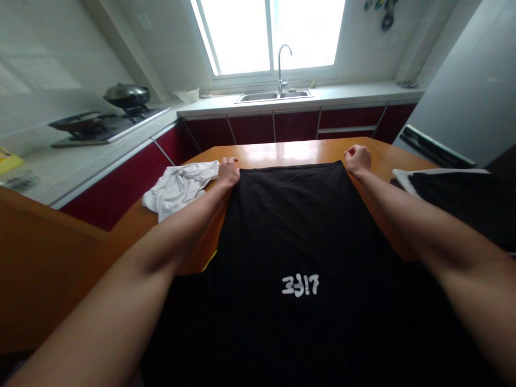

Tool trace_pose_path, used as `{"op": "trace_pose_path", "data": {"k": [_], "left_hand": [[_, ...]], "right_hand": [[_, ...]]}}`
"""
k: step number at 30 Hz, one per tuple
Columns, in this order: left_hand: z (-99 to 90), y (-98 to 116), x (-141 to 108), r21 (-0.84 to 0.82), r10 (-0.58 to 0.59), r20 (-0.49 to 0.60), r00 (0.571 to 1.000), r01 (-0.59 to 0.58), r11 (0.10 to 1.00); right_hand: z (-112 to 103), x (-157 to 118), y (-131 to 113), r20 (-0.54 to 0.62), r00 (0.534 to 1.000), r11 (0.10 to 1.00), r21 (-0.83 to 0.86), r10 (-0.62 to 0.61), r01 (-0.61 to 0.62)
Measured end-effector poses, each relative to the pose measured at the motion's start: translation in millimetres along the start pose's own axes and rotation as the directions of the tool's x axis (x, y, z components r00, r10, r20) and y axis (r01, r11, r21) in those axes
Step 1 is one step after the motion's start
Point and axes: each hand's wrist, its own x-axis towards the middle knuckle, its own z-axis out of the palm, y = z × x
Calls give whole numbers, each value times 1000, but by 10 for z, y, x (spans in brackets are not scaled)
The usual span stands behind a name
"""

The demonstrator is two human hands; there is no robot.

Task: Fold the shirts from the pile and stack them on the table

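A black T-shirt (pixel 290 226) lies spread on the wooden table, its hem toward the window. White lettering on it reads upside down from where I stand. At the hem's left corner, my left hand (pixel 228 172) is closed on the fabric. My right hand (pixel 358 160) grips the right corner with curled fingers. Between the two hands the hem runs nearly straight. The lower part of the shirt is very dark, so its sleeves and collar are hard to make out.
A crumpled white garment (pixel 177 185) lies left of my left hand. Folded black and white clothes (pixel 455 199) sit at the right. Beyond the wooden table (pixel 282 153) are a sink (pixel 258 97) and faucet; a stove with a wok (pixel 127 97) stands on the left counter.
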Motion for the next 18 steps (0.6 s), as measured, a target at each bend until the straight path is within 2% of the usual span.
{"op": "trace_pose_path", "data": {"k": [2,4,7,9,13,16,18], "left_hand": [[27,118,-119,43,134,11,991,-135,990],[72,219,-232,61,207,151,967,-218,974],[122,286,-323,112,130,377,917,-184,976],[125,282,-318,142,77,434,898,-152,978],[96,319,-245,162,74,453,888,-164,973],[121,475,-244,168,131,430,893,-222,960],[173,602,-287,134,178,437,882,-260,956]], "right_hand": [[43,-191,-104,62,992,993,-31,-111,113],[104,-371,-194,219,953,972,-61,-209,227],[175,-509,-246,430,883,953,-140,-185,268],[185,-490,-218,504,854,951,-182,-127,249],[152,-352,-150,559,823,946,-202,-100,252],[156,-330,-231,512,851,932,-242,-114,270],[186,-377,-349,467,863,910,-242,-194,335]]}}
